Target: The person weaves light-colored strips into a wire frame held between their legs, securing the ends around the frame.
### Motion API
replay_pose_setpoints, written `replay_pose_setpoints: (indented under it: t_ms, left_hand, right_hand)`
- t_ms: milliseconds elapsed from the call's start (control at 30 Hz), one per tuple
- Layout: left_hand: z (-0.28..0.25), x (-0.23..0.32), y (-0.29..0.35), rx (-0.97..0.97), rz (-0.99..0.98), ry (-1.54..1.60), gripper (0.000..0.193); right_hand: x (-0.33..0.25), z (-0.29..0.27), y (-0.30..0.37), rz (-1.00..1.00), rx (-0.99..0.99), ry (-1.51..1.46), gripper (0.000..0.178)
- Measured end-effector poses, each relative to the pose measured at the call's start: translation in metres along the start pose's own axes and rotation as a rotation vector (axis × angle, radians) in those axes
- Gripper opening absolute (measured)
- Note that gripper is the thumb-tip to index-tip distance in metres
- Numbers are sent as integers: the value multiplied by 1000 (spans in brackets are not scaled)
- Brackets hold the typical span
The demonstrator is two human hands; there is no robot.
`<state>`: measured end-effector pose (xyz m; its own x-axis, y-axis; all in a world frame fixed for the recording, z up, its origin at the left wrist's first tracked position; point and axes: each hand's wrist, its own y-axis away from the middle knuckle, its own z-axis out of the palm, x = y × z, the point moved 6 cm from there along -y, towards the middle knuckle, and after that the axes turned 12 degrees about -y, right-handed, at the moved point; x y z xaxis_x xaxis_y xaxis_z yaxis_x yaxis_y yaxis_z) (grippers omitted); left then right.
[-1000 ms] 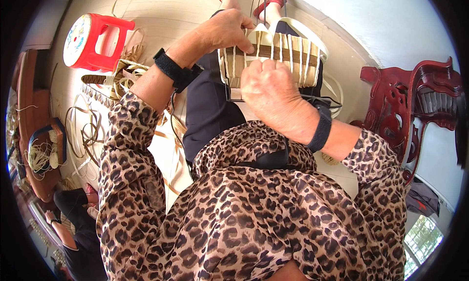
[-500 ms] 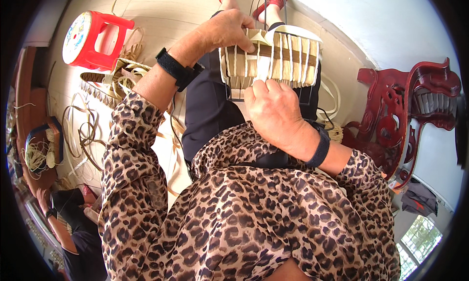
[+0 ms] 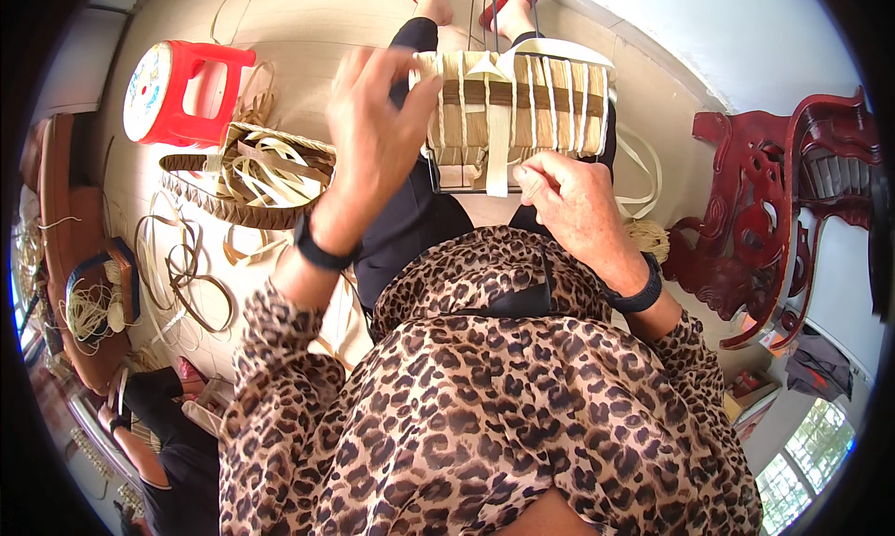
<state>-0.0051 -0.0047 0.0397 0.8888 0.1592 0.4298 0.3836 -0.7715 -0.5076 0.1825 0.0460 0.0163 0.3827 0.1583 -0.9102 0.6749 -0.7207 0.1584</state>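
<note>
No lettering, number or sign can be read. The round white seat (image 3: 146, 92) of the red stool (image 3: 177, 96) bears a coloured print, too small to make out.

The pale floor (image 3: 308, 23) carries a red stool (image 3: 177, 93), woven basket (image 3: 240, 216) and loose strips (image 3: 175, 298).

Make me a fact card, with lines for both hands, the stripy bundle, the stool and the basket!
Left hand: blurred, fingers spread, near the left end of the stripy bundle
Right hand: fingers curled, beside the lower end of a pale flat strip; touch unclear
Stripy bundle: cream with a brown band, crossed by white cords
Stool: red, white top
Basket: braided, loose strips inside
</note>
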Motion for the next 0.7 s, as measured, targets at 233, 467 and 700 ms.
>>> replay_pose_setpoints:
  t_ms: [233, 467, 700]
  left_hand:
    - [14, 17, 84, -556, -641, 621, 17]
    - [19, 28, 86, -718, -838, 834, 18]
    - [30, 25, 96, -610, -1007, 1165, 15]
  right_hand:
    - [13, 23, 5, 188, -88, -260, 14]
    - [19, 29, 7, 330, -129, -560, 14]
    - [16, 34, 5, 331, -161, -695, 15]
